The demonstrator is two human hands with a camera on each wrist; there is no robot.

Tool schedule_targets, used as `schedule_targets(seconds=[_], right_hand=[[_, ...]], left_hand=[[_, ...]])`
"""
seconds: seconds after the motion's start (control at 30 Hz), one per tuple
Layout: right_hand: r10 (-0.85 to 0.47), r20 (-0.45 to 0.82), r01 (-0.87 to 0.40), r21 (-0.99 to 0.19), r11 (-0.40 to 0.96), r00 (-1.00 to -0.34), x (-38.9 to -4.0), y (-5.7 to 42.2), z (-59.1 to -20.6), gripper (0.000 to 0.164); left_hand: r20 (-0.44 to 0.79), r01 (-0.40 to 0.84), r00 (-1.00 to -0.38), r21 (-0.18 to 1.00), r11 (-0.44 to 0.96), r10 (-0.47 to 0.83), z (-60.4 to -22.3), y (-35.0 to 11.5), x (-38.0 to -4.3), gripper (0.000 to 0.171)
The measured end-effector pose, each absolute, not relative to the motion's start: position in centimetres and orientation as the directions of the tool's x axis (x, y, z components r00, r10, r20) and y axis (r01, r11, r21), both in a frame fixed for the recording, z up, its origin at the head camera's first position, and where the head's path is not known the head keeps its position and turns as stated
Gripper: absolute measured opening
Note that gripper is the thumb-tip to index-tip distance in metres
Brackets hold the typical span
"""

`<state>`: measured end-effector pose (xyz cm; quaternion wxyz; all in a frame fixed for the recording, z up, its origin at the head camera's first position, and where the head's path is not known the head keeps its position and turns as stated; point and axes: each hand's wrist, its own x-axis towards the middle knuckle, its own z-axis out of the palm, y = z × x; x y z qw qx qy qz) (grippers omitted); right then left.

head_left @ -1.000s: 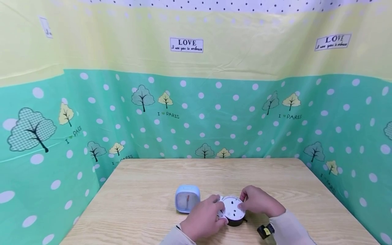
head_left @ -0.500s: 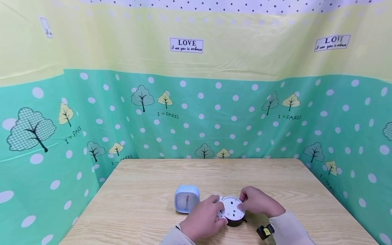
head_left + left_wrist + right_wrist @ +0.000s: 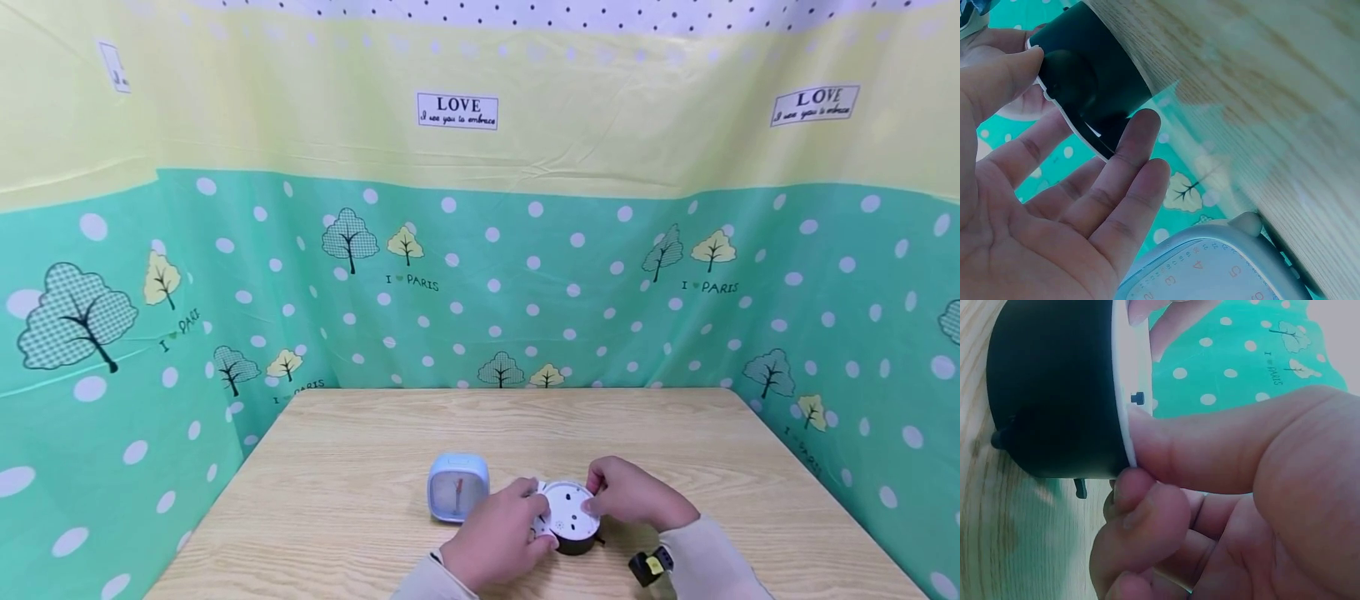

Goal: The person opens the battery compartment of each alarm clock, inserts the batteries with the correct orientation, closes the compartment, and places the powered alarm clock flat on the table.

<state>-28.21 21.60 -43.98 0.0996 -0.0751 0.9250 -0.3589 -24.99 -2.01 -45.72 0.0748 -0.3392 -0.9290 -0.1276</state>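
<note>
A round alarm clock (image 3: 567, 510) with black sides lies on the table, its white back with small dark knobs turned up. My left hand (image 3: 501, 533) grips its left side, thumb on the near edge and fingers over the far one; the left wrist view shows the black body (image 3: 1094, 69) between thumb and fingers. At the right rim my right hand (image 3: 633, 497) pinches the clock, thumb on the white back and curled fingers below the edge, as the right wrist view shows. The clock's front is hidden.
A light blue, rounded-square alarm clock (image 3: 457, 487) stands upright just left of my left hand. By the right sleeve sits a small black device (image 3: 647, 568) with a yellow patch. Green and yellow printed curtains (image 3: 480, 275) surround the wooden table (image 3: 360, 467).
</note>
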Motion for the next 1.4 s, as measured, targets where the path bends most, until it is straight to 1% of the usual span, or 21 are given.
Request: schedule_targets(seconds=[0.23, 0.5, 0.8, 1.03, 1.27, 1.4], right_hand=[[-0.222, -0.129, -0.075, -0.685, 0.725, -0.966, -28.1, 21.45, -43.8, 0.022], [-0.205, -0.143, -0.054, -0.682, 0.729, -0.968, -28.22, 21.56, -44.04, 0.022], [-0.186, -0.139, -0.051, -0.652, 0.756, -0.973, -28.17, 21.7, -43.94, 0.023], [-0.175, -0.142, -0.046, -0.633, 0.772, -0.974, -28.26, 21.75, -43.71, 0.022], [-0.177, -0.124, -0.059, -0.636, 0.769, -0.976, -28.04, 21.52, -43.56, 0.022], [-0.184, -0.111, -0.072, -0.64, 0.765, -0.977, -27.9, 21.39, -43.49, 0.022]], left_hand=[[0.233, 0.649, -0.758, 0.182, 0.738, 0.609, -45.71, -2.07, -24.93, 0.029], [0.237, 0.652, -0.755, 0.179, 0.736, 0.611, -45.68, -2.06, -24.88, 0.029], [0.224, 0.653, -0.756, 0.19, 0.733, 0.615, -45.71, -1.94, -25.12, 0.03], [0.231, 0.663, -0.746, 0.161, 0.731, 0.625, -45.49, -1.99, -25.14, 0.031], [0.221, 0.66, -0.748, 0.158, 0.734, 0.625, -45.33, -2.07, -25.11, 0.036], [0.216, 0.661, -0.749, 0.173, 0.73, 0.626, -45.25, -2.39, -25.12, 0.047]])
